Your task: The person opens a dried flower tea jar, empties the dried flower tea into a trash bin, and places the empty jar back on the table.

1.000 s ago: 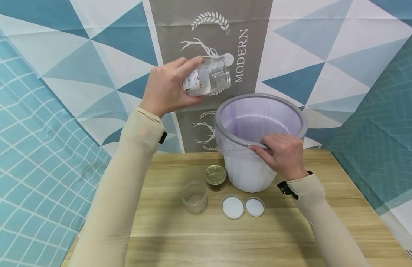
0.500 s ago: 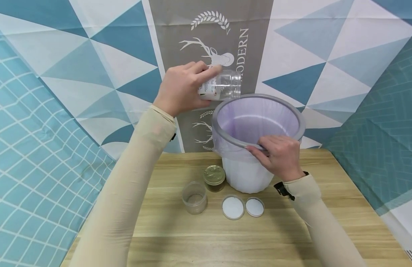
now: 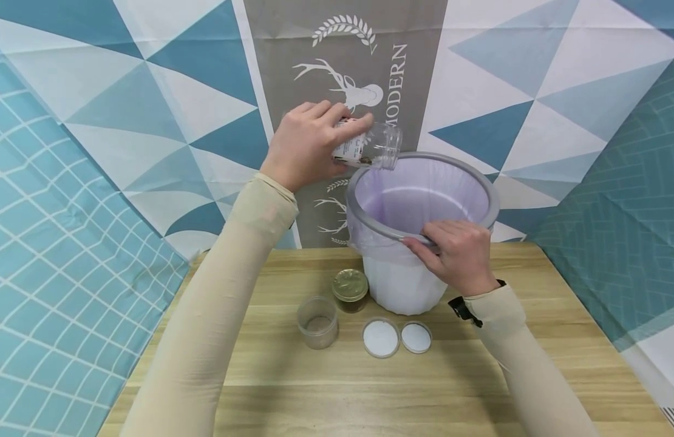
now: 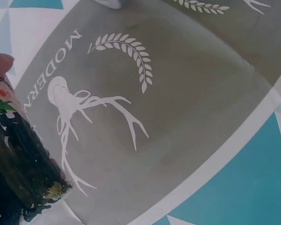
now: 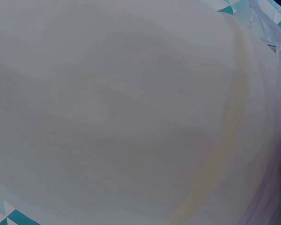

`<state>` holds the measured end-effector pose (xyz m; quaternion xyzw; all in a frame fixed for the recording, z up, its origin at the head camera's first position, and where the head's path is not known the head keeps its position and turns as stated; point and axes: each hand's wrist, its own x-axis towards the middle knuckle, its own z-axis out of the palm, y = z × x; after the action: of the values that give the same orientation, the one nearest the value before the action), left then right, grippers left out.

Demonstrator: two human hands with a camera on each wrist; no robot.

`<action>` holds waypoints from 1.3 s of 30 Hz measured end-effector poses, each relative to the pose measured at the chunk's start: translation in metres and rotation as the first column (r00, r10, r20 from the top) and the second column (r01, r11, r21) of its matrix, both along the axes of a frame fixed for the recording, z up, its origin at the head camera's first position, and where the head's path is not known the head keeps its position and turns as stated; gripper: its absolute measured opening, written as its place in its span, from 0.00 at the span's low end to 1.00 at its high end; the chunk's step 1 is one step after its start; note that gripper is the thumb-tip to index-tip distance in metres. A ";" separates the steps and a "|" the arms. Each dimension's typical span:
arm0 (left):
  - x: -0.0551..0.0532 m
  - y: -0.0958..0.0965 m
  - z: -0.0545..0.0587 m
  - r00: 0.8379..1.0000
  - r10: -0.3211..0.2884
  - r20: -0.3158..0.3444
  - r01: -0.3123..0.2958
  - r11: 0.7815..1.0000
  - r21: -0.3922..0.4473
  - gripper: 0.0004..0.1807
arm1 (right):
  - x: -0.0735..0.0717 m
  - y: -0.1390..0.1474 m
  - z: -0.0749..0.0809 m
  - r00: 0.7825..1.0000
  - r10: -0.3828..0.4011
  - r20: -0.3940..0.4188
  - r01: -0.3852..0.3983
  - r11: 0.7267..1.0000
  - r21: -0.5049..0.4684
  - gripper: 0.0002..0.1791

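My left hand (image 3: 309,144) grips a clear labelled jar (image 3: 376,147) on its side. The jar's mouth points right and slightly down at the far left rim of a white trash bin (image 3: 405,282). In the left wrist view the jar (image 4: 25,164) shows a printed flower and a dark patch, with a fingertip (image 4: 0,64) at its top. My right hand (image 3: 461,252) holds the bin's grey rim at the near right, over a purple-tinted bag lining. The bin's white wall (image 5: 107,112) fills most of the right wrist view.
On the wooden table (image 3: 293,394), a clear plastic tub (image 3: 317,323) stands left of a jar with a gold lid (image 3: 350,285). Two round white lids, a larger one (image 3: 381,338) and a smaller one (image 3: 416,337), lie before the bin. A patterned sheet hangs behind.
My left hand has moved right and down with the jar, bringing its mouth to the bin's rim. The clear liquid seen in it earlier is no longer visible. The bin shifted slightly left.
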<state>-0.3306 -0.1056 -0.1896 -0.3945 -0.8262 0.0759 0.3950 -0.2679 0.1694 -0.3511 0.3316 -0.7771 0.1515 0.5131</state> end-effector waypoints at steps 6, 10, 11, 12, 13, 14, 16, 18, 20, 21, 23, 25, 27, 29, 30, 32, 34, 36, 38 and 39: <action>-0.001 0.003 0.003 0.997 0.001 -0.080 -0.004 0.999 -0.039 0.43 | 0.000 0.000 0.000 1.000 0.002 0.003 -0.002 1.000 -0.004 0.33; -0.001 0.005 0.006 0.991 0.006 -0.135 -0.012 0.999 -0.043 0.41 | 0.000 0.000 0.001 1.000 0.003 0.005 -0.003 1.000 -0.004 0.33; 0.000 0.006 0.006 0.989 0.004 -0.144 -0.011 0.999 -0.043 0.40 | 0.000 -0.001 0.001 1.000 0.002 0.005 -0.002 1.000 -0.004 0.33; 0.000 0.006 0.007 0.988 0.002 -0.151 -0.008 0.999 -0.042 0.39 | 0.000 -0.001 0.001 1.000 0.002 0.006 -0.002 1.000 -0.004 0.33; 0.000 0.007 0.007 0.987 -0.001 -0.158 -0.006 0.999 -0.044 0.38 | 0.000 -0.001 0.001 1.000 0.001 0.006 -0.001 1.000 -0.005 0.33; 0.000 0.007 0.007 0.986 -0.005 -0.166 -0.003 0.999 -0.045 0.37 | 0.000 -0.001 0.001 1.000 0.001 0.007 -0.001 1.000 -0.006 0.33; 0.000 0.009 0.008 0.983 -0.014 -0.183 0.005 0.999 -0.049 0.35 | 0.000 -0.001 0.001 1.000 0.000 0.007 0.000 1.000 -0.007 0.33; 0.000 0.010 0.008 0.979 -0.022 -0.201 0.012 0.999 -0.052 0.33 | 0.000 -0.001 0.001 1.000 -0.001 0.008 0.001 1.000 -0.008 0.33; 0.000 0.011 0.008 0.976 -0.032 -0.217 0.020 0.998 -0.053 0.32 | 0.001 -0.001 0.001 1.000 -0.002 0.008 0.002 1.000 -0.009 0.33; 0.000 0.011 0.008 0.973 -0.036 -0.227 0.024 0.998 -0.055 0.31 | 0.001 -0.001 0.001 1.000 -0.002 0.009 0.003 1.000 -0.009 0.33; 0.000 0.012 0.008 0.970 -0.044 -0.241 0.031 0.998 -0.056 0.30 | 0.001 -0.001 0.001 1.000 -0.004 0.010 0.004 1.000 -0.010 0.33; 0.000 0.012 0.008 0.967 -0.049 -0.252 0.035 0.998 -0.059 0.30 | 0.002 -0.001 0.001 1.000 -0.003 0.012 0.003 1.000 -0.012 0.33; 0.000 0.012 0.008 0.965 -0.050 -0.258 0.036 0.998 -0.060 0.30 | 0.002 -0.001 0.001 1.000 -0.003 0.014 0.003 1.000 -0.014 0.33; 0.000 0.012 0.008 0.964 -0.049 -0.262 0.034 0.998 -0.059 0.30 | 0.002 -0.001 0.001 1.000 0.000 0.015 0.001 1.000 -0.015 0.33; 0.000 0.013 0.008 0.964 -0.048 -0.263 0.034 0.998 -0.058 0.29 | 0.002 -0.001 0.001 1.000 0.001 0.015 0.000 1.000 -0.015 0.33; -0.001 0.013 0.008 0.960 -0.047 -0.277 0.031 0.998 -0.061 0.27 | 0.002 -0.002 0.001 1.000 0.002 0.015 -0.001 1.000 -0.013 0.33; -0.001 0.014 0.007 0.954 -0.050 -0.296 0.032 0.997 -0.066 0.25 | 0.001 -0.002 0.001 1.000 0.002 0.015 -0.002 1.000 -0.011 0.33; -0.002 0.015 0.007 0.946 -0.057 -0.319 0.036 0.997 -0.071 0.24 | 0.001 -0.002 0.001 1.000 0.001 0.014 -0.001 1.000 -0.010 0.33; -0.001 0.016 0.007 0.937 -0.067 -0.343 0.042 0.996 -0.078 0.26 | 0.001 -0.002 0.001 1.000 -0.001 0.013 0.001 1.000 -0.010 0.33; -0.001 0.017 0.007 0.934 -0.070 -0.350 0.044 0.996 -0.082 0.26 | 0.002 -0.001 0.001 1.000 0.000 0.013 0.001 1.000 -0.011 0.33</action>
<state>-0.3318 -0.0889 -0.1822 -0.4125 -0.7268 0.1638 0.5243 -0.2664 0.1680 -0.3505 0.3275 -0.7796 0.1578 0.5100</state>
